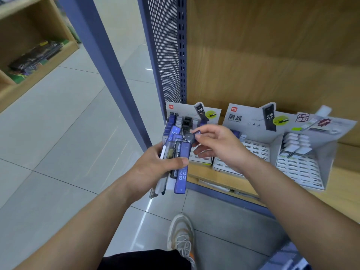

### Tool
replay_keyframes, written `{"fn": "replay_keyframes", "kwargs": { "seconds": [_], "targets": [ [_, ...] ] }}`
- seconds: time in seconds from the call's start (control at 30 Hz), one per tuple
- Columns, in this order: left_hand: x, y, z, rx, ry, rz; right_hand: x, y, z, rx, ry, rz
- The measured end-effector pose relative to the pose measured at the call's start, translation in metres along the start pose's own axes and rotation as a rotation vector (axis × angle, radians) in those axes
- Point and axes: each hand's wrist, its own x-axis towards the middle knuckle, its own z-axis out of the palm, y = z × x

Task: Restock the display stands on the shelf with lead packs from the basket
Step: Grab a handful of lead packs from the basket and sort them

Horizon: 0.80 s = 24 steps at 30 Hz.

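Note:
My left hand [153,168] grips a fanned bundle of lead packs [180,166], blue, clear and dark, in front of the shelf edge. My right hand [216,145] hovers just right of the bundle's top and pinches one small dark blue lead pack [195,132] between thumb and forefinger. Behind the hands stands the left display stand [196,115], partly filled with blue, white and black packs. The middle display stand [251,123] shows mostly bare slots. A third display stand [303,152] on the right holds several white packs at its top.
The stands sit on a wooden shelf [210,174] with a blue perforated side panel [167,55]. Grey tiled floor lies to the left. Another wooden shelf unit [37,47] with dark goods stands far left. A blue basket corner [288,258] shows at bottom right; my shoe [181,234] is below.

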Motion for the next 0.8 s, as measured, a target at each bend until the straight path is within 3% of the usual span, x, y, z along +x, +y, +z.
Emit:
{"fn": "replay_keyframes", "kwargs": {
  "seconds": [0.4,0.67,0.8],
  "targets": [
    [0.009,0.027,0.04,-0.065,-0.023,0.023,-0.033,-0.007,-0.063,0.346,0.236,-0.007],
    [0.021,0.023,0.053,0.009,-0.012,-0.007,-0.053,0.021,-0.105,0.259,0.253,0.048],
    [0.023,0.023,0.058,0.011,-0.006,-0.02,-0.055,0.037,-0.116,0.288,0.183,0.071]
  ]
}}
